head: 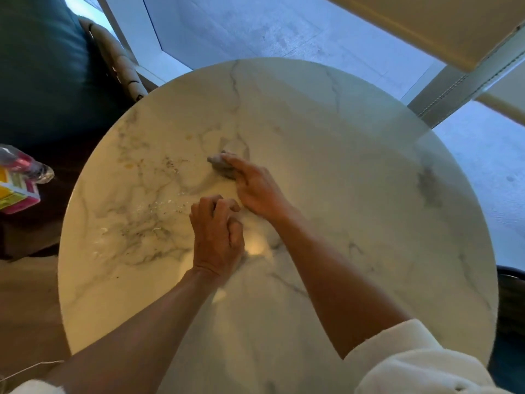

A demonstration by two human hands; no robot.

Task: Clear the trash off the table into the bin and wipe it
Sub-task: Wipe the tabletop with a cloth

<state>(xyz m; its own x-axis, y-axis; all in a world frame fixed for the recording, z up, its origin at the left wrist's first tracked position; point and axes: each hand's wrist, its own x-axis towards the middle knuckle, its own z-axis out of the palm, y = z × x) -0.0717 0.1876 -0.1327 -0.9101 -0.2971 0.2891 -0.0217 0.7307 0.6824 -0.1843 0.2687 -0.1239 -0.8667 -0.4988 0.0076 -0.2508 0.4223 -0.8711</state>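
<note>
While crumbs [167, 206] are lying scattered across the left half of the round marble bench [355, 194], the right hand [255, 186] is pressing flat, straight fingers onto a small grey cloth [220, 164] near the middle, and the left hand [217, 237] is resting beside it, curled, holding nothing visible.

the table [355, 194] is round, with a white marble-look top crossed by grey veins, and a patch of light glares near its middle. a small grey cloth [220, 164] lies near the centre, with the right hand [255, 189] resting flat on it. the left hand [217, 237] rests on the top just beside it, its fingers [213, 204] curled. fine crumbs [170, 163] are scattered over the left half, with a few yellowish stains [129, 165] near the left edge.
</note>
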